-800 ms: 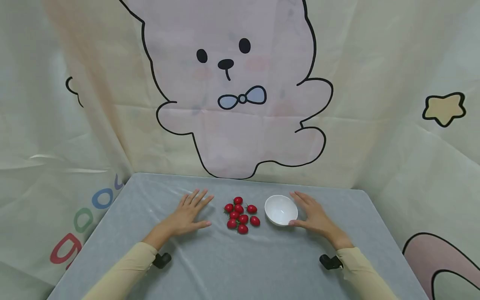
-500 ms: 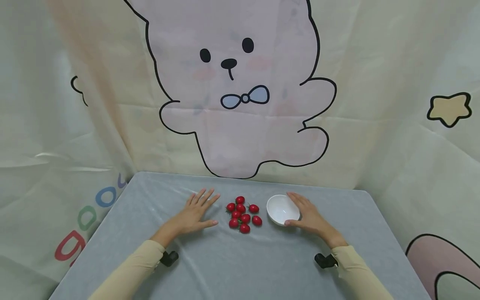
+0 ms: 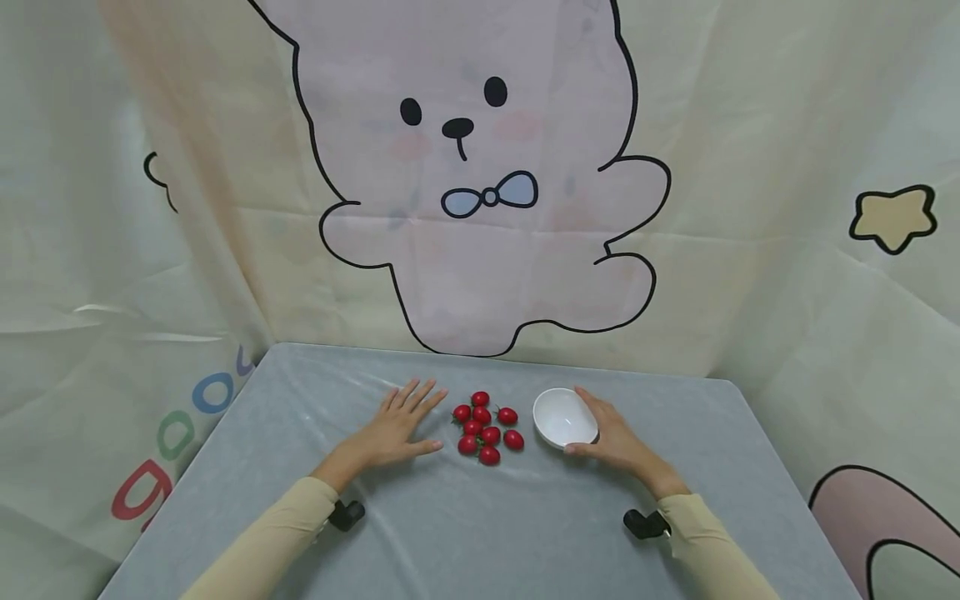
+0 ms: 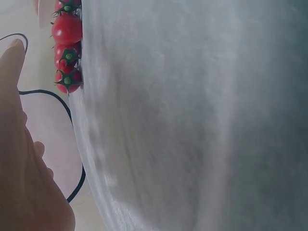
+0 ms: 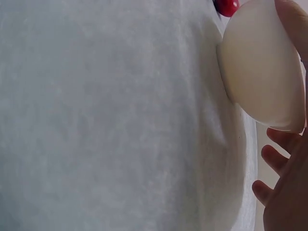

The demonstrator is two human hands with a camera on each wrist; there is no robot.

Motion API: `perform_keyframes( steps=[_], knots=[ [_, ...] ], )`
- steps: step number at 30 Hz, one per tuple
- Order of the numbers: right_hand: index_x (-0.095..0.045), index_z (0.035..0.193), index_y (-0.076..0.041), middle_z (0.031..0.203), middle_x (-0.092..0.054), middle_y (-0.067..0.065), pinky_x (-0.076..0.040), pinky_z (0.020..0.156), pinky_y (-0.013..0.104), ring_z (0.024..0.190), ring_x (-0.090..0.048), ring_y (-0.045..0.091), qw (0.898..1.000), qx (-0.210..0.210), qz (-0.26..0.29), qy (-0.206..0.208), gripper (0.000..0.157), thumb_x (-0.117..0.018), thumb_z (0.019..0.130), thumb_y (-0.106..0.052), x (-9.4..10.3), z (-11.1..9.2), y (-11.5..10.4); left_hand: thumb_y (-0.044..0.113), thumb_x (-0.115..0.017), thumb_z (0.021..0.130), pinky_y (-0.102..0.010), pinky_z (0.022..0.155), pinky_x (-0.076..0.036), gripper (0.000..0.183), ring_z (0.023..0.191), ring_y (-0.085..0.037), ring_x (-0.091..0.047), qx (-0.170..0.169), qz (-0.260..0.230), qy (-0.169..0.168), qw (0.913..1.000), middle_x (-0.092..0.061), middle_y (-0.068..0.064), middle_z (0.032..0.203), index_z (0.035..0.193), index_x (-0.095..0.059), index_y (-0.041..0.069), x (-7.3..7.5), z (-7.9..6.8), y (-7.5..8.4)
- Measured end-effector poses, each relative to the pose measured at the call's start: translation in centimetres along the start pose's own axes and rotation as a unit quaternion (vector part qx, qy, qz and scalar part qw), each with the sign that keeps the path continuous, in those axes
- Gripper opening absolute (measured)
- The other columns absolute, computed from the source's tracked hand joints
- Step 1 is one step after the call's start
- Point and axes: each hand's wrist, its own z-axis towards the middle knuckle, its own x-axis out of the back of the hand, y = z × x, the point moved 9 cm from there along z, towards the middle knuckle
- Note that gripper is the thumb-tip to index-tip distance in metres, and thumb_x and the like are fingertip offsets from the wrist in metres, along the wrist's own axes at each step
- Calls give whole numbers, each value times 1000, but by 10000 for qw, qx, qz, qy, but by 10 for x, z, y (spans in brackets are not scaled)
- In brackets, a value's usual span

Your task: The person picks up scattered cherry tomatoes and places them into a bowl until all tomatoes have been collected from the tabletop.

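Note:
Several cherry tomatoes point(image 3: 490, 435) lie in a loose cluster on the cloth, red with green stalks. To their left my left hand point(image 3: 382, 435) hovers palm down, fingers spread and holding nothing. In the left wrist view its thumb points towards the row of tomatoes point(image 4: 67, 29), apart from them. A small white bowl point(image 3: 558, 414) stands upright just right of the cluster, with nothing inside. My right hand point(image 3: 621, 440) grips the bowl's right side, thumb at the near rim and fingers around the far side. The right wrist view shows the bowl's outer wall point(image 5: 262, 67) between thumb and fingers.
A light grey-blue cloth point(image 3: 465, 533) covers the table. Behind it hangs a cream curtain with a printed bear point(image 3: 487, 267), and more curtain closes off both sides. Each wrist carries a small black camera, such as the right wrist camera point(image 3: 645, 524).
My left hand has shifted right, nearer the tomatoes. My right hand has moved left onto the bowl, its thumb and fingers coming round the side. Bowl and tomatoes stay in place.

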Motion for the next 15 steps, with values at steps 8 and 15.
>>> perform_keyframes(
  steps=[8, 15],
  knots=[
    [-24, 156, -8, 154, -36, 23, -36, 105, 65, 135, -39, 47, 9965, -500, 648, -142, 111, -86, 71, -42, -6, -2, 6, 59, -52, 95, -71, 116, -14, 80, 154, -42, -12, -142, 138, 17, 9998, -13, -10, 168, 159, -17, 27, -2, 11, 6],
    [-25, 156, -9, 154, -38, 22, -37, 105, 64, 135, -40, 45, 9945, -592, 859, -131, 111, -88, 69, -40, -8, -1, 7, 55, -55, 96, -70, 116, -16, 77, 153, -42, -15, -195, 286, -34, 9994, -17, -10, 167, 159, -21, 27, -5, 25, 5]
  ],
)
